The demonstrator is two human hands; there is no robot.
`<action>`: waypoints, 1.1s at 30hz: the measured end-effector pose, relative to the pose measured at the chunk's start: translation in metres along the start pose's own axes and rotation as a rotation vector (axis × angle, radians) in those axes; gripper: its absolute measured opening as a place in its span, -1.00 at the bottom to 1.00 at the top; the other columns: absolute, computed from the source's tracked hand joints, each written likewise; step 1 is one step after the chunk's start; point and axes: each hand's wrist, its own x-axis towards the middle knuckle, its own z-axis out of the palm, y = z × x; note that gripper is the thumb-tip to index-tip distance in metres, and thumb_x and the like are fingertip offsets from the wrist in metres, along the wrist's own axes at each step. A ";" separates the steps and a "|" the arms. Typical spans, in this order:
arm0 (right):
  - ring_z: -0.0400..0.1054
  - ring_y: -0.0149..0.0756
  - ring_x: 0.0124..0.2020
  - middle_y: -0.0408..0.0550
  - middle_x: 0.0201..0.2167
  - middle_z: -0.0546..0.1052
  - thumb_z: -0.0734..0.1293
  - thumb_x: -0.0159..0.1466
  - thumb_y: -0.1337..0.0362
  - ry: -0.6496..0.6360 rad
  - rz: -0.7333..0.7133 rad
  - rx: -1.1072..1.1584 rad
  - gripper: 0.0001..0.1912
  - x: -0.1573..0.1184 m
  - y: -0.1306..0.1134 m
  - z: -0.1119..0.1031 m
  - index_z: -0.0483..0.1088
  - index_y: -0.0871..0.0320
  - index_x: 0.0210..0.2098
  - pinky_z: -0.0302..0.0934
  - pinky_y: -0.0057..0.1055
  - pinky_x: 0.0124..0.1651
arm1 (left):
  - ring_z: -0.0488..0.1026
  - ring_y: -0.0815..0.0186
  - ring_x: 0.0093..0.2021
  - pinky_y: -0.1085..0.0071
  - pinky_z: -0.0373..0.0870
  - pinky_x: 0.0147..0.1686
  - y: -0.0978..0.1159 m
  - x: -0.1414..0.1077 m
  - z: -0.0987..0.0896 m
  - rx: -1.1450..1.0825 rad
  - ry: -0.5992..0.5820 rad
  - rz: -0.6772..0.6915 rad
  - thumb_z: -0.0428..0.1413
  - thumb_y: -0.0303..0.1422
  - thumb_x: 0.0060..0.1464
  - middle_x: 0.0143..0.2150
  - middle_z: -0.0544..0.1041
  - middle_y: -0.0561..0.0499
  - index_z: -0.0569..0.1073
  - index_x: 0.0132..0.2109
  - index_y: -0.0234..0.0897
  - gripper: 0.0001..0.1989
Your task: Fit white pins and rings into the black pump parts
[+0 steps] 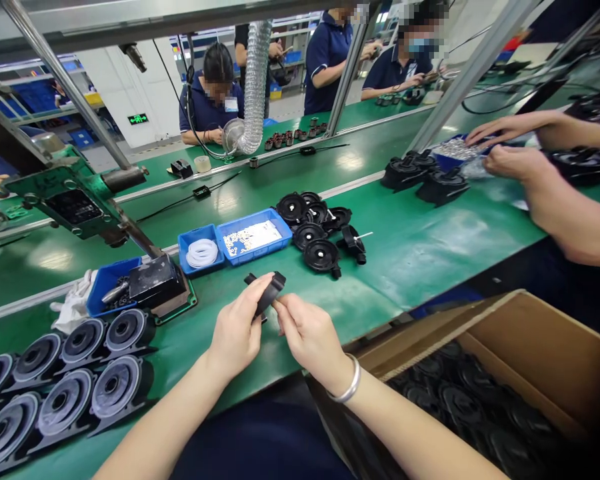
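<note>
Over the green bench, my left hand point(236, 328) grips a black plastic housing point(271, 295), tilted and seen nearly edge-on. My right hand point(310, 337), with a silver bangle at its wrist, is closed in a pinch at the housing's right lower edge. What its fingertips pinch is hidden. Beyond my hands lies a pile of round black housings point(321, 255) with small side spouts; some have white pins in the centre. A blue tray point(283, 235) of small pale parts and a blue bin point(181, 244) with white rings point(202, 253) stand just past my hands.
A green bench press point(75, 200) stands at left, beside white gloves point(75, 303). Rows of black parts with grey rings point(117, 387) cover the left front. A cardboard box point(545, 353) of black parts sits at right. A co-worker's hands point(515, 147) work over a blue bin.
</note>
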 end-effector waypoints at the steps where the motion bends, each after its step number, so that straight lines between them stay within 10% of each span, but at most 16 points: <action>1: 0.24 -0.37 -0.53 -0.19 -0.55 0.31 0.09 0.48 0.32 0.001 0.001 0.001 -0.74 0.001 0.000 0.001 0.21 0.14 -0.36 0.05 -0.41 -0.38 | 0.28 0.29 0.30 0.29 0.27 0.29 -0.001 0.000 0.000 0.003 -0.001 -0.012 -0.05 -0.66 0.11 0.31 0.33 -0.05 0.11 0.35 -0.15 -0.32; 12: 0.24 -0.37 -0.53 -0.17 -0.55 0.34 0.06 0.47 0.28 -0.059 0.036 0.112 -0.71 0.014 0.008 0.009 0.23 0.14 -0.38 0.08 -0.41 -0.38 | 0.23 0.24 0.33 0.20 0.19 0.33 -0.006 -0.002 0.000 -0.041 -0.027 -0.106 -0.05 -0.57 0.19 0.32 0.30 -0.04 0.13 0.34 -0.10 -0.39; 20: 0.39 -0.38 -0.26 -0.12 -0.28 0.49 0.27 0.39 0.02 0.050 0.308 0.516 -0.71 0.020 0.015 -0.018 0.43 0.11 -0.12 0.27 -0.51 -0.20 | 0.32 0.05 0.24 0.09 0.42 0.13 -0.003 -0.022 0.010 -0.706 0.101 -0.534 0.13 -0.27 0.18 0.30 0.29 -0.15 0.23 0.30 -0.15 -0.44; 26: 0.38 -0.10 0.04 -0.01 0.13 0.40 0.33 0.33 -0.06 -0.385 0.680 1.247 -0.45 0.005 0.011 0.007 0.24 -0.09 0.25 0.44 -0.21 -0.12 | 0.41 0.11 0.12 0.14 0.42 0.11 0.002 -0.023 0.010 -1.127 0.086 -0.638 0.21 -0.28 0.12 0.17 0.39 -0.18 0.32 0.23 -0.27 -0.45; 33: 0.40 -0.01 0.04 0.04 0.01 0.51 0.43 0.27 0.07 -0.204 0.851 1.293 -0.65 0.016 0.009 0.016 0.47 0.07 -0.01 0.48 -0.09 -0.11 | 0.40 0.20 0.12 0.12 0.30 0.23 -0.012 -0.038 0.004 -0.409 0.191 -0.424 0.07 -0.28 0.22 0.26 0.20 -0.22 0.21 0.31 -0.22 -0.46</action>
